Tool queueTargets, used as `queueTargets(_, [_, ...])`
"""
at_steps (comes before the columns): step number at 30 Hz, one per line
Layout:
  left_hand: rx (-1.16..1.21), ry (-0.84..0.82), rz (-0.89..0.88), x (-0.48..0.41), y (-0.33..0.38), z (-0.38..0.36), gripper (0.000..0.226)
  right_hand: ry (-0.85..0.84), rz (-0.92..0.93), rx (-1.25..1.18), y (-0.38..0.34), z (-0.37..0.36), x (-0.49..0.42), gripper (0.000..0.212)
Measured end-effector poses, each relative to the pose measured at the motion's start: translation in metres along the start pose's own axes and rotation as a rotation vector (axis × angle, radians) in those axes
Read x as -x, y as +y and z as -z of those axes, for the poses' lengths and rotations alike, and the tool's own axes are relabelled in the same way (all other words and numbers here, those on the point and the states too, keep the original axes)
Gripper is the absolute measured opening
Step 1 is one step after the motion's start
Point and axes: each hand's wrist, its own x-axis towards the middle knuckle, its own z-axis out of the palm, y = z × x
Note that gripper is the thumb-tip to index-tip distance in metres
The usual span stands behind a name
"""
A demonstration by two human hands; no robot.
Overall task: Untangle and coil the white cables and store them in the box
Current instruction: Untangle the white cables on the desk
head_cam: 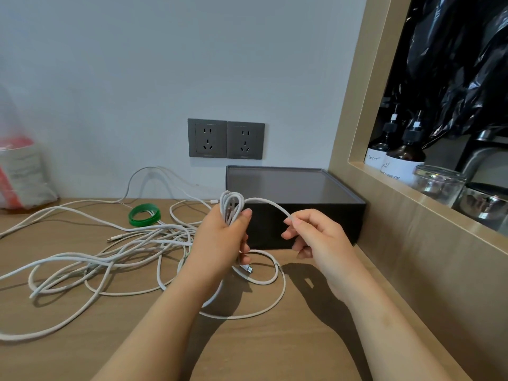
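Observation:
My left hand point(220, 243) grips a small bundle of white cable loops point(232, 203) that stick up above the fist, with a metal plug point(248, 269) hanging below it. My right hand point(310, 237) pinches the same cable's free strand point(272, 203) between thumb and forefinger, just right of the bundle. The strand arcs between both hands. A tangle of white cables point(110, 257) sprawls over the wooden table point(137, 339) to the left. The black box point(291, 207) sits behind my hands against the wall, its top dark and flat.
A green tape ring point(145, 215) lies among the cables at the back. Two grey wall sockets point(226, 138) are above the box. A plastic bag point(19, 171) stands far left. A wooden-framed shelf point(412, 188) at right holds bottles and glass jars.

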Motion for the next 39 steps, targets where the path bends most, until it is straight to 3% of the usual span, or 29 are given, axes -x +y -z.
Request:
queueTargets(6, [0.099, 0.024, 0.005, 0.001, -0.003, -0.004, 0.027, -0.006, 0.078, -0.009, 0.002, -0.014, 0.007, 0.008])
queueTargets(12, [0.173, 0.203, 0.073, -0.003, -0.006, -0.002, 0.044, -0.094, 0.135, 0.003, 0.001, -0.031, 0.014, 0.024])
queueTargets(22, [0.154, -0.035, 0.076, -0.001, -0.009, -0.004, 0.042, 0.003, 0.204, 0.018, -0.002, -0.034, 0.017, 0.021])
queueTargets(26, [0.142, 0.055, 0.111, -0.002, -0.009, -0.007, 0.036, 0.013, 0.182, -0.076, -0.004, -0.034, 0.017, 0.018])
queueTargets(30, [0.274, 0.128, 0.099, -0.006, -0.007, -0.002, 0.035, -0.103, 0.122, -0.142, -0.006, -0.031, 0.017, 0.019])
queueTargets(39, [0.419, 0.093, 0.098, -0.007, -0.007, 0.001, 0.032, -0.057, 0.177, 0.107, 0.002, -0.034, 0.016, 0.013])
